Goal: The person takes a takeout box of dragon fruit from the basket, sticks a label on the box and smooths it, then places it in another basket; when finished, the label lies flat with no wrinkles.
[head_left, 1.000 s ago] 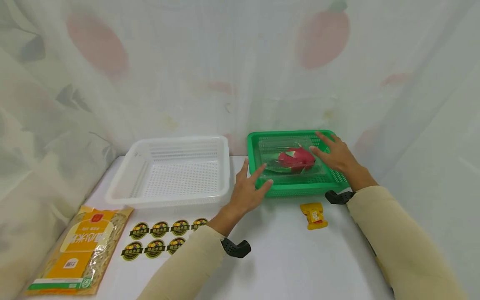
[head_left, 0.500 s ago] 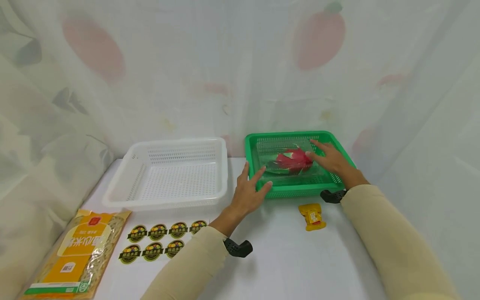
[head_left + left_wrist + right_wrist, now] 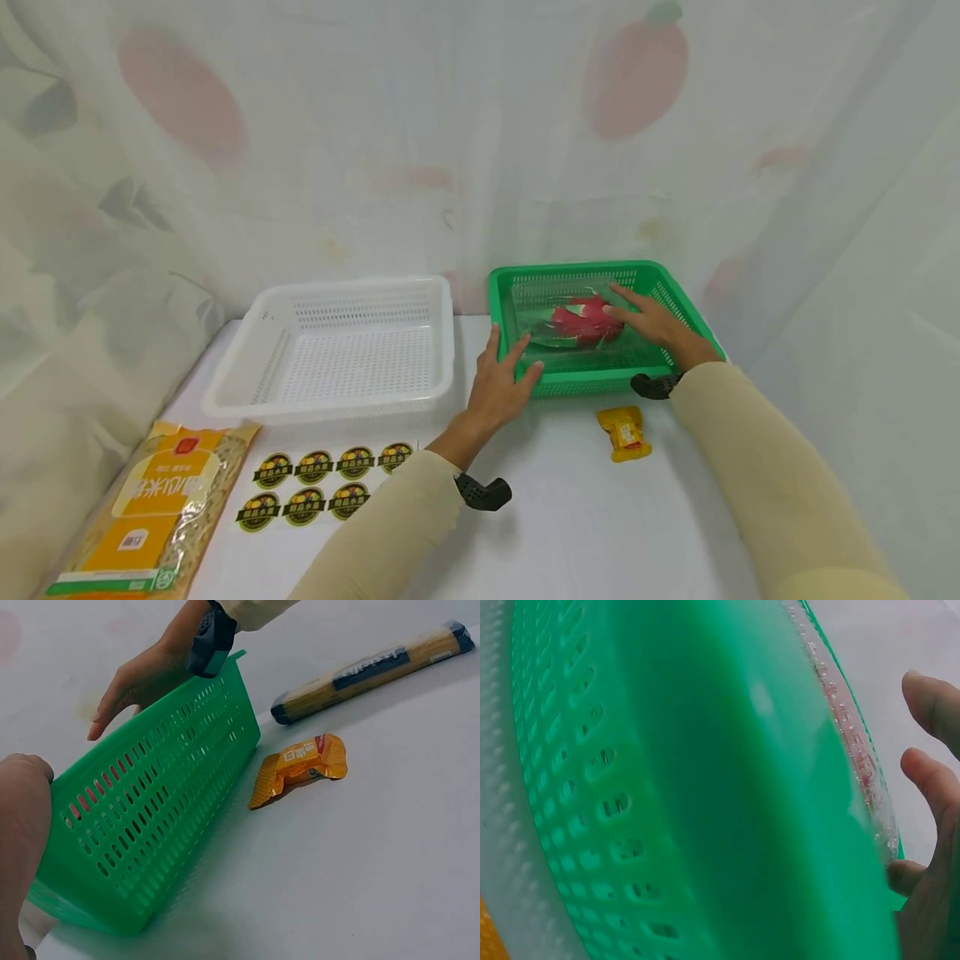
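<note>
Two baskets stand along the back of the table (image 3: 585,525): one white basket (image 3: 352,362) at left, one green basket (image 3: 592,385) at right. Seven round stickers (image 3: 313,467) show in two rows left of the left sleeve, one large yellow bag (image 3: 150,517) lies by the left edge, and one small yellow packet (image 3: 625,433) lies before the green basket's front edge. The left wrist view adds one long pack (image 3: 375,671) near that packet.

Inside the green basket sits one clear plastic box (image 3: 543,300) with one dragon fruit (image 3: 588,323), pinkish red with green scales. The left hand (image 3: 501,385) is at the basket's front left corner, its grip spread wide, holding nothing. The right hand (image 3: 654,321) is at the box's right end, grip also spread; whether it touches the plastic I cannot tell.

Compared with a second ago, the right hand has moved inward from the basket's right edge; the left hand stays at its corner.
</note>
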Available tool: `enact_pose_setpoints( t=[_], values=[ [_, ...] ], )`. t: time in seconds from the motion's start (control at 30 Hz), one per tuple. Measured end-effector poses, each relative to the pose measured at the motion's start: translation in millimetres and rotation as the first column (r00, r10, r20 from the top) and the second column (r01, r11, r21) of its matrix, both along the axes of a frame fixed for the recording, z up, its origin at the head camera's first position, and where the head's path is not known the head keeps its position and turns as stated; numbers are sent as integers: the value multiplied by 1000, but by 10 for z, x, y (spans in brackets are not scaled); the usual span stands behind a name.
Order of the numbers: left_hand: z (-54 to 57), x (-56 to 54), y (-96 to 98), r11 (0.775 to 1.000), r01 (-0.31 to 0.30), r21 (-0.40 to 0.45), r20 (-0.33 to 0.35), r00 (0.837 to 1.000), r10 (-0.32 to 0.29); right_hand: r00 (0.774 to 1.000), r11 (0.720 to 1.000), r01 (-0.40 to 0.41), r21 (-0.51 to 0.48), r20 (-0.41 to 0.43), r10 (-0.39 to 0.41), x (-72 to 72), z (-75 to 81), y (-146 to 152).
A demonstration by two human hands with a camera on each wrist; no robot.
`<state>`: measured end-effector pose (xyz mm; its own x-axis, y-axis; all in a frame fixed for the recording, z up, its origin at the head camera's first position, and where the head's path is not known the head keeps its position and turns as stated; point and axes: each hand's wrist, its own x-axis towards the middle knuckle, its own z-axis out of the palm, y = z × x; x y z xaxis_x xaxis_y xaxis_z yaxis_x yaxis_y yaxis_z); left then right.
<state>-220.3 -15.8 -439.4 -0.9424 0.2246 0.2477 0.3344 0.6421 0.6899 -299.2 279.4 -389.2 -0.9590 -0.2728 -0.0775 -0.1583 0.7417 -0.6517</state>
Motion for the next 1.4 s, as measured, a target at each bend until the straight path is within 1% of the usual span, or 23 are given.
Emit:
enact_pose_setpoints(
  t=[0.13,0.27,0.37,0.47,0.57,0.7,0.83,0.9,1.03,1.13,1.27,1.3,1.4],
  values=[
    [-28,-1,2,1000,-13,-22,5,1000,13,998,1000,17,-20,54,-16,-26,-59,0],
    [-40,-4,12,997,-57,-53,39,998,59,996,999,32,-44,83,-28,-46,-112,-4],
    [-38,-4,26,995,-86,-53,66,994,90,992,994,56,-90,119,-46,-53,-141,3],
    [-49,-4,49,994,-98,-47,79,992,102,986,986,80,-148,158,-56,-57,-169,25],
    [-59,-5,67,994,-103,-47,71,992,106,980,974,99,-204,191,-60,-63,-191,47],
    [-67,-5,69,992,-116,-42,55,991,118,975,963,109,-247,216,-55,-85,-212,36],
    [-79,-12,59,992,-117,-40,59,991,119,969,949,112,-296,246,-38,-105,-231,-10],
    [-89,-25,64,993,-112,-44,61,992,114,963,934,113,-339,269,-19,-88,-197,-39],
    [-91,-26,84,993,-106,-54,72,991,110,951,893,131,-430,308,8,-65,-188,-26],
    [-78,-31,97,994,-101,-39,85,991,104,947,861,143,-488,320,24,-81,-212,13],
    [-68,-36,124,996,-92,-13,99,991,93,943,820,160,-549,331,38,-75,-195,67],
    [-72,-34,132,996,-90,-6,101,991,90,941,812,166,-559,335,38,-70,-193,81],
    [-81,-25,156,997,-80,9,112,991,79,939,801,172,-573,341,43,-50,-186,109]
  ],
)
